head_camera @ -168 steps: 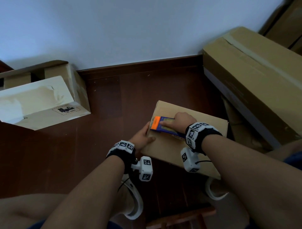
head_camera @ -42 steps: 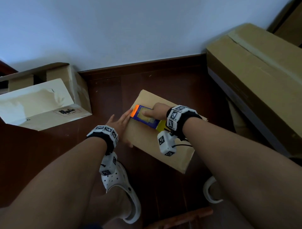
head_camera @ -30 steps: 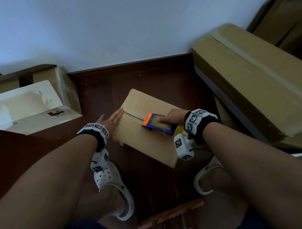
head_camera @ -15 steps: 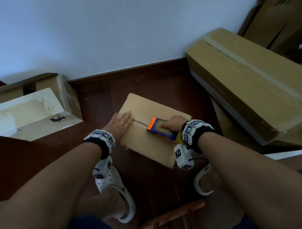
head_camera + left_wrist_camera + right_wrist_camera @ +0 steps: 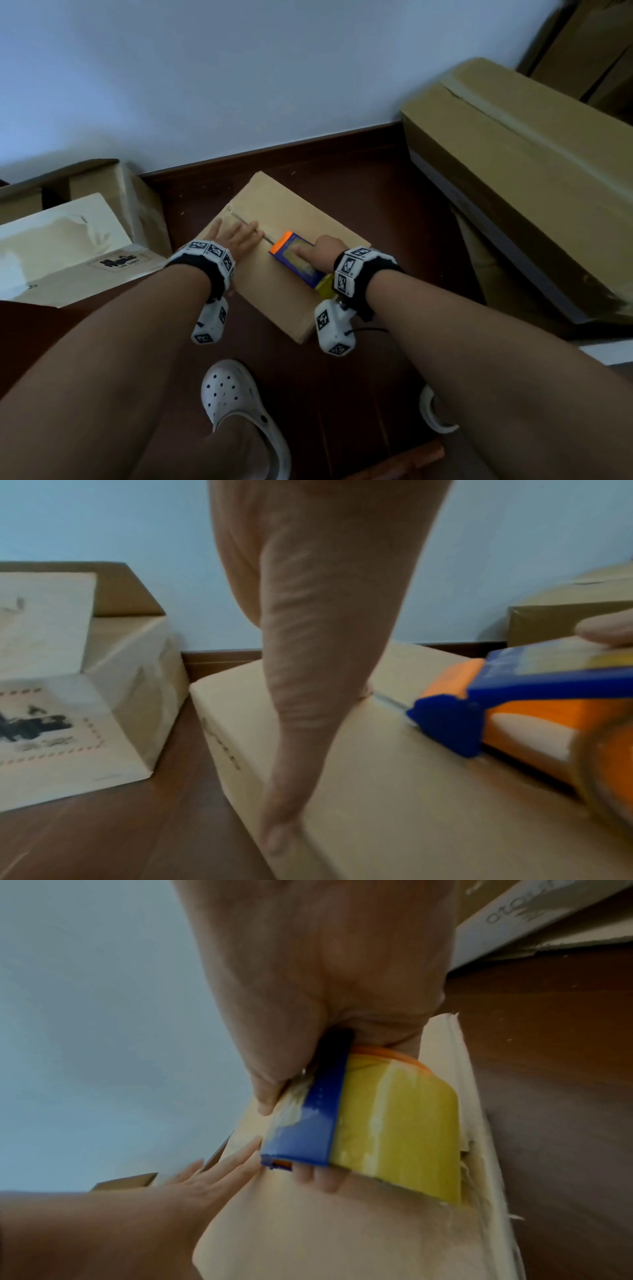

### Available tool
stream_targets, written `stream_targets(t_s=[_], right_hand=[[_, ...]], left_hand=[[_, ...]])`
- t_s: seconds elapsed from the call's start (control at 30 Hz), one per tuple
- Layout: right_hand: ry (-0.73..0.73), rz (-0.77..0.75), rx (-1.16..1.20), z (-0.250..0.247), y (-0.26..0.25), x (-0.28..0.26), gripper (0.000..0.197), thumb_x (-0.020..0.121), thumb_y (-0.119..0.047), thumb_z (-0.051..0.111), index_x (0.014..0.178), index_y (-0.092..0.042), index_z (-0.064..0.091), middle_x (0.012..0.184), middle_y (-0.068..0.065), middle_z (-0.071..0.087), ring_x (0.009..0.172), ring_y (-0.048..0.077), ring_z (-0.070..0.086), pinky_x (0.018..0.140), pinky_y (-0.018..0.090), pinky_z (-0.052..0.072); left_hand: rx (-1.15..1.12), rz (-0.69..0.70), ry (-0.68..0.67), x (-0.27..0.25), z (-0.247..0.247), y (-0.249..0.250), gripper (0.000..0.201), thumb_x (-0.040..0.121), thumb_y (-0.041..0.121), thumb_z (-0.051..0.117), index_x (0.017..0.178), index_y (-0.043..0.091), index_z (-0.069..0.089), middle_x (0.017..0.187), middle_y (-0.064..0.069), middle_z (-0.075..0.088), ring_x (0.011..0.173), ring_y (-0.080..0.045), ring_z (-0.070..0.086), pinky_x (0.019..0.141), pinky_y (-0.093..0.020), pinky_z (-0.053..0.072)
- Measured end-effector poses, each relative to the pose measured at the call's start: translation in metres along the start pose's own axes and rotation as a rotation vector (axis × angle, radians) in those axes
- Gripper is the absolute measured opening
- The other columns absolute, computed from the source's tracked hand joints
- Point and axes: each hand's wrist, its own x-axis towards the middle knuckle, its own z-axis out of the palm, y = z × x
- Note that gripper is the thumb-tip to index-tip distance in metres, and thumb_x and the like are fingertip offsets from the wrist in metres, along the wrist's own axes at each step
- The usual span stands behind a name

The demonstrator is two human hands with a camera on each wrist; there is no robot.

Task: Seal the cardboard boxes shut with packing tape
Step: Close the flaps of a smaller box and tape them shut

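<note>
A small brown cardboard box lies on the dark wooden floor with its flaps closed and a centre seam running along the top. My right hand grips a blue and orange tape dispenser with a yellowish tape roll, held down on the seam near the box's middle. My left hand lies flat, fingers straight, pressing the box top just left of the dispenser. In the left wrist view the palm rests on the box.
A pale box with a printed label sits at the left against the wall, another brown box behind it. A long taped carton leans at the right. My white clogs stand just below the small box.
The left hand slid from the box's left edge up onto its top beside the seam. The dispenser shifted back from the box's left end to about the middle.
</note>
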Motion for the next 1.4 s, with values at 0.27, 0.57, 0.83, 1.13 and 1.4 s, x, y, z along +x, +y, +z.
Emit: stream_targets(t_s=[0.27,0.57,0.83,1.13,1.4], right_hand=[[-0.086,0.008,0.009,0.003,-0.003,0.017,0.055,0.094,-0.062,0.038,0.069,-0.013,0.043,0.072,0.005,0.048,0.062,0.020,0.047,0.054,0.029,0.033],[-0.152,-0.037,0.107,0.002,-0.005,0.014,0.065,0.098,-0.054,0.037,0.117,0.003,0.060,0.109,0.020,0.063,0.102,0.033,0.061,0.083,0.034,0.045],[-0.168,0.001,0.112,0.008,0.031,-0.001,0.063,0.095,-0.054,0.044,0.125,0.000,0.057,0.125,0.018,0.059,0.118,0.033,0.055,0.101,0.038,0.043],[-0.402,0.048,0.348,0.005,0.104,-0.039,0.069,0.092,-0.059,0.046,0.096,0.005,0.069,0.091,0.019,0.073,0.090,0.033,0.071,0.092,0.044,0.054],[-0.277,0.039,0.313,0.013,0.110,-0.042,0.070,0.090,-0.063,0.047,0.093,0.003,0.069,0.087,0.017,0.073,0.080,0.029,0.071,0.087,0.041,0.056]], left_hand=[[-0.259,-0.070,0.043,0.007,0.004,0.022,0.090,0.091,0.021,0.054,0.154,0.017,-0.011,0.160,-0.007,-0.020,0.149,-0.022,-0.007,0.119,-0.050,0.006],[-0.697,-0.088,0.219,-0.003,0.021,0.053,0.057,0.101,0.030,0.016,0.153,0.011,0.004,0.162,-0.011,0.002,0.149,-0.029,-0.003,0.116,-0.037,-0.011],[-0.549,-0.128,0.219,0.010,0.027,0.060,0.058,0.105,0.022,0.029,0.153,0.006,0.001,0.161,-0.011,-0.004,0.149,-0.026,-0.003,0.117,-0.037,-0.009],[-0.658,-0.155,0.203,-0.002,0.023,0.056,0.058,0.105,0.032,0.027,0.155,0.023,-0.001,0.162,0.001,-0.008,0.149,-0.023,-0.006,0.117,-0.047,-0.004],[-0.668,-0.079,0.177,-0.053,0.012,0.131,0.113,0.078,0.073,0.053,0.154,0.017,-0.010,0.160,-0.001,-0.022,0.149,-0.019,-0.012,0.113,-0.065,0.008]])
